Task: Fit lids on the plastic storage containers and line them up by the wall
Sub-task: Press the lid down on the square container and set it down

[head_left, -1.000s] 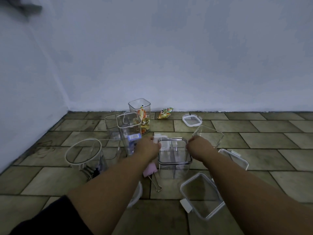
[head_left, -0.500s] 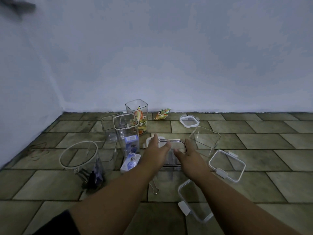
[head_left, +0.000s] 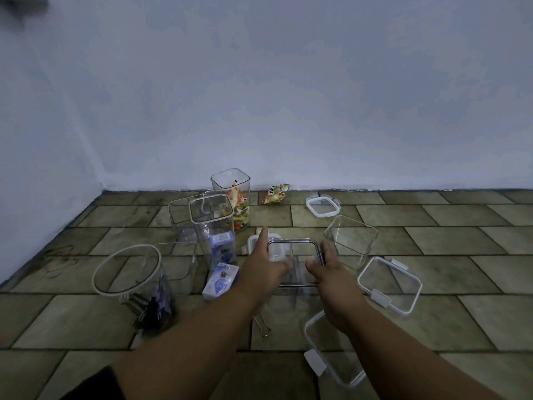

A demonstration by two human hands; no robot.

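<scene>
A clear square container with a dark rim stands on the tiled floor between my hands. My left hand holds its left wall, thumb inside the rim and index finger straight along the outside. My right hand pinches the right wall the same way. Loose white-rimmed lids lie around: a small one near the wall, a larger one to the right, another close to me, and a small one partly hidden behind my left hand.
At the left stand a tall container of snack packets, a tall one with blue packets, a round-rimmed jar and other clear boxes. An open box sits right of my hands. A snack packet lies by the wall.
The dark-rimmed container has come down from a raised grip to the floor. My fingers have stretched out along its sides. Little differs from half a second ago.
</scene>
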